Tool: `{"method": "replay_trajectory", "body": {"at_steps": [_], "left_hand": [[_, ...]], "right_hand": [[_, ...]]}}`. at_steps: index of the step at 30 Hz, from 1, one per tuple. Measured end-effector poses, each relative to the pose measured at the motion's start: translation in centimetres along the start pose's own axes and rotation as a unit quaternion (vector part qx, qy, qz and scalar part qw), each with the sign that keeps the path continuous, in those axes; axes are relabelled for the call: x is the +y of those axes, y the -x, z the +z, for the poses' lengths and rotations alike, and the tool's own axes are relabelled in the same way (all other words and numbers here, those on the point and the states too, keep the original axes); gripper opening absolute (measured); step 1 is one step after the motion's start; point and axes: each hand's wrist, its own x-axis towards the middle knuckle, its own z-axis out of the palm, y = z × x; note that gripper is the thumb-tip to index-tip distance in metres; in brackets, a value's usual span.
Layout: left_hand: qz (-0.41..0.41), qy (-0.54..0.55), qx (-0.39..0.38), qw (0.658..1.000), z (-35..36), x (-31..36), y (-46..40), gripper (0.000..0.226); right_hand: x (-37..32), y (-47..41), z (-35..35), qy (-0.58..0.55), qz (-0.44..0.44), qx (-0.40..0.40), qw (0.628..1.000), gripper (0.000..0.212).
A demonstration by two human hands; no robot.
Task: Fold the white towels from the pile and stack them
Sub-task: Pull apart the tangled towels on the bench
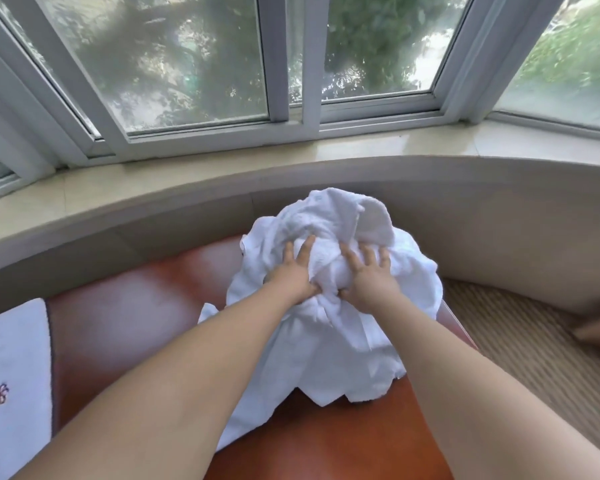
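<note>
A crumpled pile of white towels (340,223) sits at the far right of a reddish-brown table (125,306). Part of the cloth hangs down toward me over the tabletop. My left hand (291,271) lies on the pile's front with its fingers sunk into the folds and its thumb tucked under a bunched ridge. My right hand (369,277) lies beside it, fingers spread over the cloth and thumb pressed into the same ridge. Both hands grip that bunch between them.
A flat white towel with a dark edge and an embroidered mark (11,386) lies at the table's left. A curved beige ledge (187,209) and windows run behind. Striped carpet (520,344) shows at the right.
</note>
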Motion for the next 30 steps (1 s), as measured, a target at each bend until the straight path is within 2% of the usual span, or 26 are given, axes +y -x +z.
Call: {"method": "replay_trajectory", "body": {"at_steps": [7, 15, 22, 27, 30], "left_hand": [[-0.001, 0.006, 0.014, 1.000, 0.3, -1.1, -0.3, 0.112], [-0.057, -0.002, 0.026, 0.998, 0.6, 0.3, 0.2, 0.112], [-0.135, -0.001, 0.073, 0.988, 1.0, 4.7, 4.2, 0.107], [-0.155, 0.085, 0.114, 0.978, 1.0, 5.3, 6.9, 0.112], [-0.193, 0.175, 0.159, 0.953, 1.2, 4.4, 8.6, 0.115]], "right_hand": [[-0.6, -0.4, -0.3, 0.019, -0.002, 0.010, 1.000, 0.102], [1.1, -1.7, -1.4, 0.050, -0.067, -0.005, 0.996, 0.109], [4.7, -0.9, -4.4, 0.085, -0.172, -0.093, 0.977, 0.115], [4.8, -0.1, -7.1, 0.101, -0.190, -0.140, 0.966, 0.098], [4.5, 0.5, -8.0, 0.114, -0.197, -0.140, 0.964, 0.087]]}}
